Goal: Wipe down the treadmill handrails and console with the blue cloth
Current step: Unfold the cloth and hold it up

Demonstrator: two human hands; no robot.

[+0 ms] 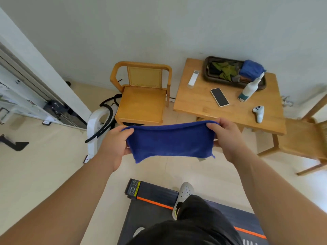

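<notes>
- A dark tray (207, 68) at the worktop's (200, 103) far edge holds green and blue cloths.
- Left hand (115, 147) and right hand (228, 138) pinch the blue cloth's (169, 142) upper corners, stretching it.

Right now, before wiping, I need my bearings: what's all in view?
blue cloth: 1, blue, held between both hands
table: 1, wooden, right
chairs: 2, wooden, flanking table
tray: 1, dark, table's far edge, holding fabric
phone: 1, dark, on table
remote: 1, white, on table
spray bottle: 1, white, beside tray
controller: 1, white, table's near edge
treadmill: 1, black-orange, underfoot
left hand: gripping cloth's left end
right hand: gripping cloth's right end
</notes>
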